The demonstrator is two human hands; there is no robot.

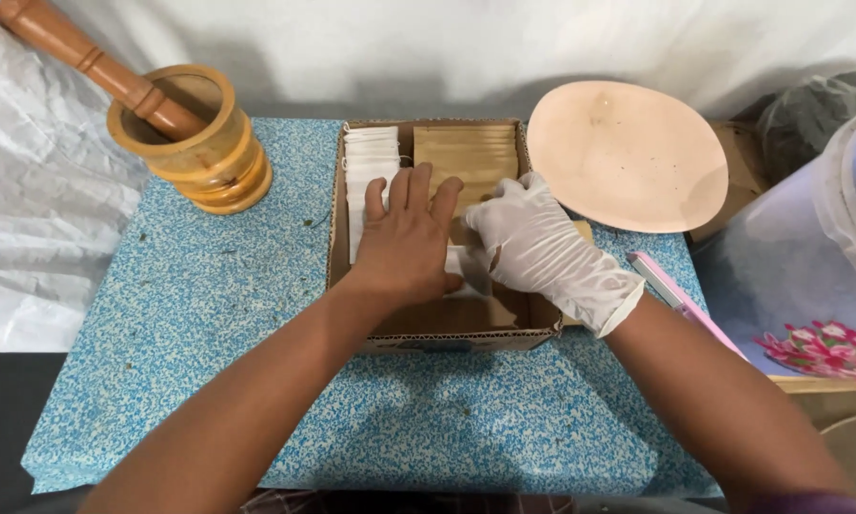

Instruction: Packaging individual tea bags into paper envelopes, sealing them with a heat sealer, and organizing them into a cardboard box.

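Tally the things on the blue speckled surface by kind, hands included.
Wooden mortar: 1
Wooden pestle: 1
Cardboard box: 1
Stack of white sachets: 1
Stack of brown envelopes: 1
Pink plate: 1
Pink flat tool: 1
Bare left hand: 1
Gloved right hand: 1
Total: 9

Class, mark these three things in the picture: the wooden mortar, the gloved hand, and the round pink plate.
wooden mortar [220,162], head view, on its outer side wall.
right hand [532,243], head view, on the back of the white glove.
pink plate [628,157], head view, on its bare flat middle.
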